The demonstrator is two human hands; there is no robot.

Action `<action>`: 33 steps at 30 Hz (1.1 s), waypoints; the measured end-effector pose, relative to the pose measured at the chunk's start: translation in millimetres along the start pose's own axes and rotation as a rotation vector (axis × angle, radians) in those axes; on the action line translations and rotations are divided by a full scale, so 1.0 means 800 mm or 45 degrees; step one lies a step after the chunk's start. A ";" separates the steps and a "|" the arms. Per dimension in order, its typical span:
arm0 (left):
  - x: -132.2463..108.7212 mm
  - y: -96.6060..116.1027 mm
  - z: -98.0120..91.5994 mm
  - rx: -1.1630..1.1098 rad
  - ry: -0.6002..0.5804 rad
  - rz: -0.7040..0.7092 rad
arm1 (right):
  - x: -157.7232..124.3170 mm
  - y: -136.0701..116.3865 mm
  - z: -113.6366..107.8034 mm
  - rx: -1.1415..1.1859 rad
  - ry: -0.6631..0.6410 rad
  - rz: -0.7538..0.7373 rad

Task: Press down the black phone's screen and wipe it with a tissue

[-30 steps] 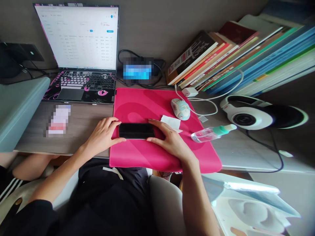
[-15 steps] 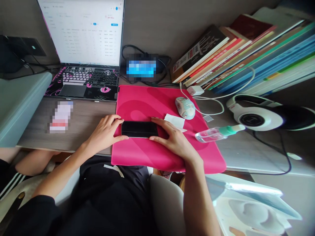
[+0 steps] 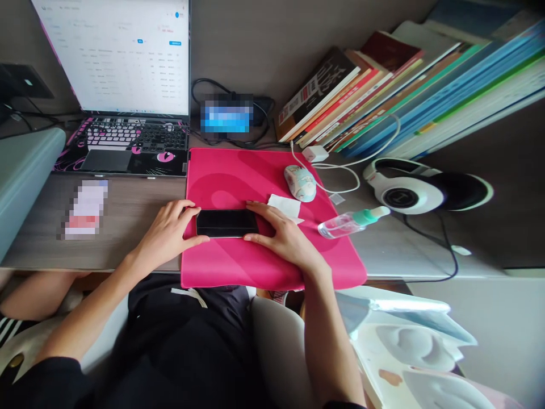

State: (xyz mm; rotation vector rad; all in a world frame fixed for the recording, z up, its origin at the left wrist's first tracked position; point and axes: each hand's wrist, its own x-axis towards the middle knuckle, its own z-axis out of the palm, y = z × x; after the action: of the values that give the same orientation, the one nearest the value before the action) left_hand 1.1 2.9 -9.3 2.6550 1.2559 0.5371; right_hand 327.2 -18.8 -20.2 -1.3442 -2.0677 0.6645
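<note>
A smartphone point(image 3: 227, 223) with a dark screen lies lengthwise across the pink desk mat point(image 3: 264, 267), its screen facing up. My left hand point(image 3: 172, 227) grips the left end, thumb along the near edge and fingers at the far corner. At the opposite end, my right hand point(image 3: 285, 234) holds it the same way, thumb near and fingers on the far side. Just beyond my right hand is a white piece of tissue or cloth point(image 3: 284, 205). A clear spray bottle point(image 3: 340, 225) with a green collar lies on its side to the right.
An open laptop point(image 3: 128, 145) stands at the back left. A patterned mouse point(image 3: 300, 183), a white charger point(image 3: 315, 153) with its cable, leaning books point(image 3: 361, 96) and white headphones point(image 3: 404, 193) fill the right side. Below the desk edge is a white bag point(image 3: 383, 318). Another person's leg point(image 3: 38, 295) shows at left.
The whole view has shifted, so everything sits further left in the picture. Both hands keep the same hold on the smartphone, which has not visibly moved on the mat.
</note>
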 end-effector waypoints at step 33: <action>0.002 0.008 0.001 0.112 -0.012 -0.021 | -0.002 0.006 0.000 0.011 0.026 0.028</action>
State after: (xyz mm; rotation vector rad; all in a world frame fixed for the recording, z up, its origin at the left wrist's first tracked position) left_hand 6.5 0.2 -7.7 2.7121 1.3270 0.4776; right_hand 330.7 -18.3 -23.5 -1.3654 -2.0345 0.6663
